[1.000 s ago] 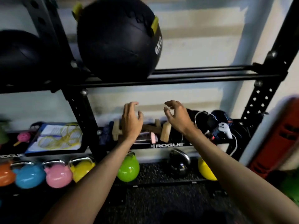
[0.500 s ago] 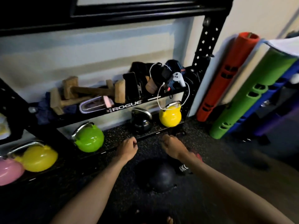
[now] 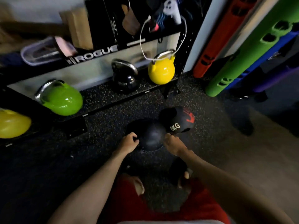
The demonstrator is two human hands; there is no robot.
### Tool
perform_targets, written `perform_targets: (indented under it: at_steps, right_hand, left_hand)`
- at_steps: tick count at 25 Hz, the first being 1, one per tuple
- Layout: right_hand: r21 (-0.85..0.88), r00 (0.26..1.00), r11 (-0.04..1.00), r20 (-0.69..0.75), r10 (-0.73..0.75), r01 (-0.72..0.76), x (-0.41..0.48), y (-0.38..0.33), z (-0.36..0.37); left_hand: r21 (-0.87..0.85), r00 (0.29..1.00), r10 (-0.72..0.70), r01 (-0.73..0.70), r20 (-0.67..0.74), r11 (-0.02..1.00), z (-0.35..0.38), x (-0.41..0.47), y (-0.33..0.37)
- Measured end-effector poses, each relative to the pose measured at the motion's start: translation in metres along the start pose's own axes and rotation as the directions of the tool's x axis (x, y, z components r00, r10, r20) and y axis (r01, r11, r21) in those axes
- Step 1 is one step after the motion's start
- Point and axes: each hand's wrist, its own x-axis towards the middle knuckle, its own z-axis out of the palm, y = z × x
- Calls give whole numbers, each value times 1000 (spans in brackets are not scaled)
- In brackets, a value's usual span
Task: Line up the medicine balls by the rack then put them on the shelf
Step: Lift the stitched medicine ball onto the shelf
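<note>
Low down, ball point(image 3: 151, 137) between grips point(image 3: 127, 143) point(image 3: 174, 145)

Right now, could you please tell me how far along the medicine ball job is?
Done: the plain ball and the 6KG ball lie side by side on the floor by the rack. In hand: left hand and right hand flank the plain ball, grip unclear. Left: shelving both.

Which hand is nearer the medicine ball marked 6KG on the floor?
Right. The right hand is just on the near side of the 6KG ball; the left hand is farther, at the opposite flank of the plain black ball beside it.
</note>
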Motion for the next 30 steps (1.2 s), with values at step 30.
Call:
perform_targets:
  at_steps: [30]
  right_hand:
    - [974, 998, 225, -31, 53, 18, 487, 225, 300]
  left_hand:
    - [-756, 904, -92, -289, -418, 588, 205, 418, -184]
